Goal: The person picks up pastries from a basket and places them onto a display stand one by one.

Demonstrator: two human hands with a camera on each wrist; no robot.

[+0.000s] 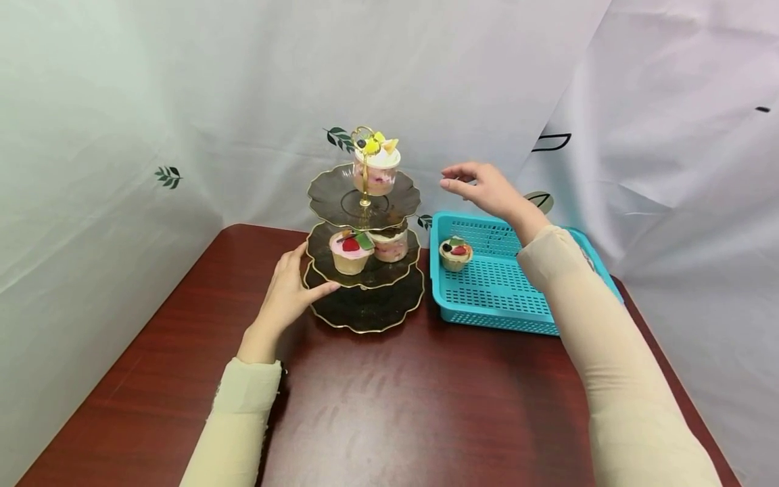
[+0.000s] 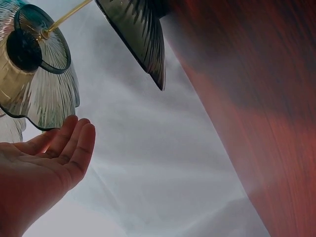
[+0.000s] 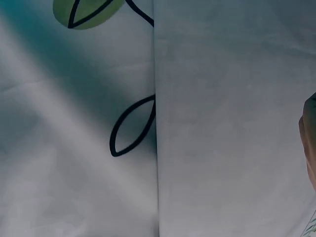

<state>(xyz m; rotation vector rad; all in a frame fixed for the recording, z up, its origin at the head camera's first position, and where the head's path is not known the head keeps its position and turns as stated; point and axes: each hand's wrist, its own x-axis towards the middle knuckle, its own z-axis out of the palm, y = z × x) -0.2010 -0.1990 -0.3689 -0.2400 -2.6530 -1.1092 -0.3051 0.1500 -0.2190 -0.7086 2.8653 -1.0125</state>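
Observation:
A three-tier cake stand (image 1: 365, 318) with dark, scalloped, gold-edged plates stands on the table. My left hand (image 1: 286, 287) is at the left rim of its middle plate, thumb along the front edge; in the left wrist view the nearly straight fingers (image 2: 81, 145) touch the rim. On the middle plate are a cupcake (image 1: 350, 260) with pink cream and a dessert cup (image 1: 391, 247). Another dessert cup (image 1: 380, 177), topped with fruit, sits on the top plate, partly behind the gold handle. My right hand (image 1: 483, 189) hangs in the air right of the stand, fingers loosely bent, holding nothing.
A turquoise plastic basket (image 1: 499, 325) stands right of the stand, below my right forearm. A fruit-topped tart (image 1: 456, 254) is at its left side; something at its right end is mostly hidden by the sleeve. White cloth (image 1: 268, 88) with leaf prints hangs behind the red-brown table (image 1: 389, 406).

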